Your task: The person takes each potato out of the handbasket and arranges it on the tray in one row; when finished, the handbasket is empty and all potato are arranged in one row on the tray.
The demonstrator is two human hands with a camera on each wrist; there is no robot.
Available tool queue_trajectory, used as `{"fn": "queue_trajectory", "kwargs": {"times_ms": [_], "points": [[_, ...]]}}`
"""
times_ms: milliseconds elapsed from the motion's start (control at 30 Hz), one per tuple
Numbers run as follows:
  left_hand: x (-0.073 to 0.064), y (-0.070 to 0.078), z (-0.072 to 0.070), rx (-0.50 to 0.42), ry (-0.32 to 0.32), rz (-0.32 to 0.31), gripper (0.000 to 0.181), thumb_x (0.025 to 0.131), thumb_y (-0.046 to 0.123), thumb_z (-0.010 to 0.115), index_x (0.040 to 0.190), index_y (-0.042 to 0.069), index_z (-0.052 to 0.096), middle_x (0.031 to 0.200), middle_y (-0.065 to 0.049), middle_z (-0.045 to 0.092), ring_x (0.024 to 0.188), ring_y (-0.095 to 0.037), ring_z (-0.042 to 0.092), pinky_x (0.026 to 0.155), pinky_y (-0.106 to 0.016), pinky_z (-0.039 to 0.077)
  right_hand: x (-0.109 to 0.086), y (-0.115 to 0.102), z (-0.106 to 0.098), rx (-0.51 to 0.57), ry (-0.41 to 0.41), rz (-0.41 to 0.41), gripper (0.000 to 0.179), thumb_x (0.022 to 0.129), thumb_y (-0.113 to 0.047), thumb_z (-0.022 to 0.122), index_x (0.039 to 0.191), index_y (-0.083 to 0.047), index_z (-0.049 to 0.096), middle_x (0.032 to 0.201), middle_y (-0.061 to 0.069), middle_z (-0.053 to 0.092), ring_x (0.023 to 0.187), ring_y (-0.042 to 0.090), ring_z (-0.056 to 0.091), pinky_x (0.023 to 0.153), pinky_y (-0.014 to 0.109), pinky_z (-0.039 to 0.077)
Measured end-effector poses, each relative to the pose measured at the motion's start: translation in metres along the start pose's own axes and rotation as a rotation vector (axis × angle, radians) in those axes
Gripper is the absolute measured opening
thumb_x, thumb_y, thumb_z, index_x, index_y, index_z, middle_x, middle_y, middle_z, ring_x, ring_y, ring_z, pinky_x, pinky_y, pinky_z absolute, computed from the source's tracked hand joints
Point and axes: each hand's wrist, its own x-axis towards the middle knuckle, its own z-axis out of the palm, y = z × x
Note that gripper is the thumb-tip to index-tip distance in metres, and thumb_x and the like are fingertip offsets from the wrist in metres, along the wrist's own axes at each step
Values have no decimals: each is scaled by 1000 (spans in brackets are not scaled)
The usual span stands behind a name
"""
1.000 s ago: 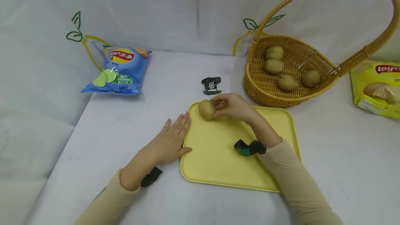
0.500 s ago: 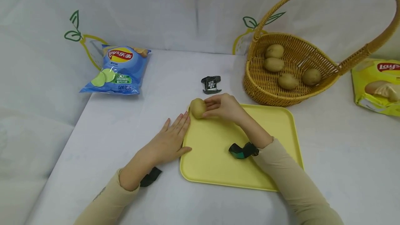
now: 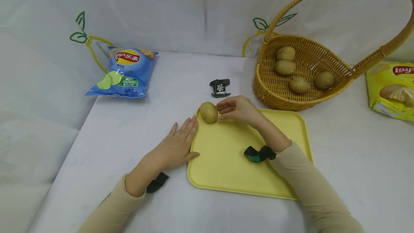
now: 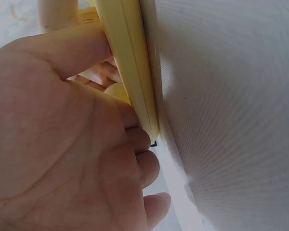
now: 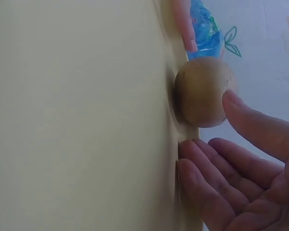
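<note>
A round tan potato (image 3: pixel 208 112) sits in the far left corner of the yellow tray (image 3: pixel 223 168). My right hand (image 3: pixel 240 111) is just to its right, fingers loosely bent and parted. In the right wrist view the thumb overlaps the potato (image 5: pixel 202 91) while the other fingers lie apart from it, low by the tray (image 5: pixel 86 115). My left hand (image 3: pixel 174 150) lies flat along the tray's left edge, fingers straight, thumb over the rim. Seen from the left wrist, those fingers press against the side of the tray (image 4: pixel 127 62).
A wicker basket (image 3: pixel 263 92) with a tall handle holds several potatoes (image 3: pixel 285 67) at the back right, beside a yellow chip bag (image 3: pixel 392 91). At the back left is a blue chip bag (image 3: pixel 124 73). A small black packet (image 3: pixel 220 88) lies behind the tray.
My right hand slid the potato left to the tray's corner, then let go and drew back right. The left hand stays in place.
</note>
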Motion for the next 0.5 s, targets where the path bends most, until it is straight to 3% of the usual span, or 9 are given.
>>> {"fn": "queue_trajectory", "kwargs": {"times_ms": [233, 500], "points": [[1, -1, 2, 9, 7, 5, 85, 95, 44, 51, 149, -5, 6, 156, -17, -2, 143, -28, -4, 112, -53, 4, -11, 5, -14, -21, 3, -31, 41, 80, -3, 73, 119, 6, 61, 110, 20, 66, 100, 29, 65, 81, 29, 52], [1, -1, 2, 17, 6, 12, 85, 95, 44, 51, 149, -5, 6, 156, -18, -2, 143, -29, -4, 112, -51, 5, -43, 1, -44, -3, 77, -195, 36, 84, -3, 69, 117, 9, 61, 111, 24, 64, 99, 26, 65, 78, 25, 53]]}}
